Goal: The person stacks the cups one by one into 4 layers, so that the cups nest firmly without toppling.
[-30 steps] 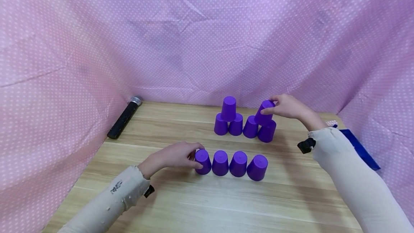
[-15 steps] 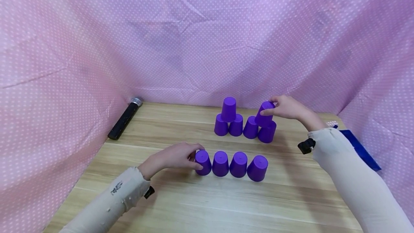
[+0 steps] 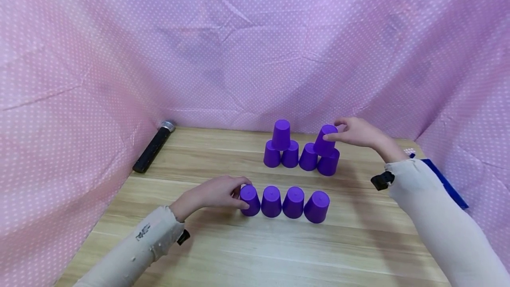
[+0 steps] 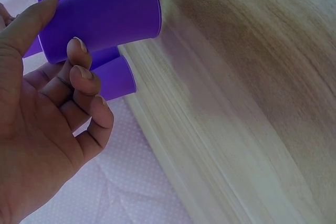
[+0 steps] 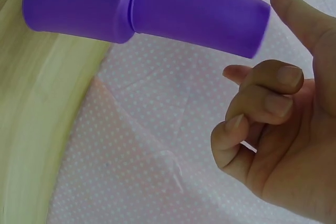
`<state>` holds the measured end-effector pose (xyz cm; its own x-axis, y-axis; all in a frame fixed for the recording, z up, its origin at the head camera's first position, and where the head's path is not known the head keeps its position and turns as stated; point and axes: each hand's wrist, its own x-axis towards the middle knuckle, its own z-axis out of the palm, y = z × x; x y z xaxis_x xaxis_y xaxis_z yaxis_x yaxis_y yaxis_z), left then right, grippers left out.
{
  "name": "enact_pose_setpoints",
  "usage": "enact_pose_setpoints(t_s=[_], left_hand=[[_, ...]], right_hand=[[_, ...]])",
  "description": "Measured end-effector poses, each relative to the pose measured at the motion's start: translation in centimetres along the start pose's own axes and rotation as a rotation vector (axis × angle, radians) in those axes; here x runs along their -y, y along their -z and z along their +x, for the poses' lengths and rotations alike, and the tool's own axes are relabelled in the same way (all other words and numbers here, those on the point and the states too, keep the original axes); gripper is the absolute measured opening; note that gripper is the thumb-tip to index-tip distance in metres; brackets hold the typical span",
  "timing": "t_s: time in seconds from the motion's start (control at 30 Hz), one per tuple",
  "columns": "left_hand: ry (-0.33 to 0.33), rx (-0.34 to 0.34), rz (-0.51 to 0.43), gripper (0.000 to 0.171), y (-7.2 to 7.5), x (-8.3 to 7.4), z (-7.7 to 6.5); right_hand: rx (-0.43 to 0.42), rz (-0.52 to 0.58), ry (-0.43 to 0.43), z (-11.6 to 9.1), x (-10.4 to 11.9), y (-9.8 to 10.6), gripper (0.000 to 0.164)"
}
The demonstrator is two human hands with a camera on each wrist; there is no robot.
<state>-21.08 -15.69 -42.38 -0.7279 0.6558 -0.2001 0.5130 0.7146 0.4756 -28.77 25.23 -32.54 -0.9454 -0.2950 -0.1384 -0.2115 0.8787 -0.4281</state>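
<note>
Purple cups stand upside down in the head view. Along the front row, my left hand (image 3: 219, 191) holds the leftmost cup (image 3: 249, 200) between thumb and fingers; the left wrist view shows the thumb (image 4: 39, 17) against its side. Farther back are two small stacks, each one cup over two. My right hand (image 3: 358, 133) is beside the top cup (image 3: 325, 141) of the right stack. In the right wrist view that cup (image 5: 202, 14) rests on the lower ones, and a gap separates it from the thumb and loosely bent fingers. The left stack's top cup (image 3: 281, 135) stands untouched.
A black microphone (image 3: 153, 149) lies at the table's back left. Something blue and flat (image 3: 446, 185) is partly hidden behind the right sleeve at the right edge. Pink dotted cloth (image 3: 239, 56) encloses the back and sides of the wooden table (image 3: 207, 251).
My right hand has let go of the right stack's top cup and shifted slightly to the right. The left hand stays at the leftmost front cup, and the cups keep their places.
</note>
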Motion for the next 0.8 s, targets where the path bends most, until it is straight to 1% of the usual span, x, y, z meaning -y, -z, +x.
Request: enact_pose_setpoints(t_s=[0.07, 0.17, 0.27, 0.37, 0.47, 0.6, 0.7, 0.8], left_hand=[[-0.001, 0.002, -0.006, 0.052, 0.0, 0.0, 0.0], [0.000, 0.002, -0.007, 0.052, 0.1, 0.1, -0.1], [0.002, -0.004, 0.001, 0.052, 0.1, 0.2, -0.1], [0.000, -0.008, 0.007, 0.052, 0.1, 0.2, 0.0], [-0.006, -0.014, 0.014, 0.051, 0.3, 0.0, -0.1], [-0.021, -0.027, 0.037, 0.051, 0.6, 0.0, -0.1], [-0.032, -0.034, 0.034, 0.050, 1.1, 0.0, -0.1], [-0.041, -0.040, 0.016, 0.049, 1.8, 0.0, 0.0]], right_hand=[[-0.020, -0.019, -0.012, -0.8, 0.1, 0.3, 0.091], [-0.073, -0.051, -0.028, -2.4, 0.5, 0.7, 0.092], [-0.120, -0.066, -0.021, -4.3, 1.3, 0.7, 0.089], [-0.125, -0.059, 0.012, -6.1, 2.0, 0.2, 0.082], [-0.116, -0.042, 0.055, -7.6, 2.3, -1.2, 0.072], [-0.106, -0.056, 0.113, -9.0, 2.4, -3.8, 0.063], [-0.083, -0.076, 0.144, -9.5, 2.4, -5.7, 0.060], [-0.030, -0.079, 0.145, -9.9, 2.5, -7.2, 0.062]])
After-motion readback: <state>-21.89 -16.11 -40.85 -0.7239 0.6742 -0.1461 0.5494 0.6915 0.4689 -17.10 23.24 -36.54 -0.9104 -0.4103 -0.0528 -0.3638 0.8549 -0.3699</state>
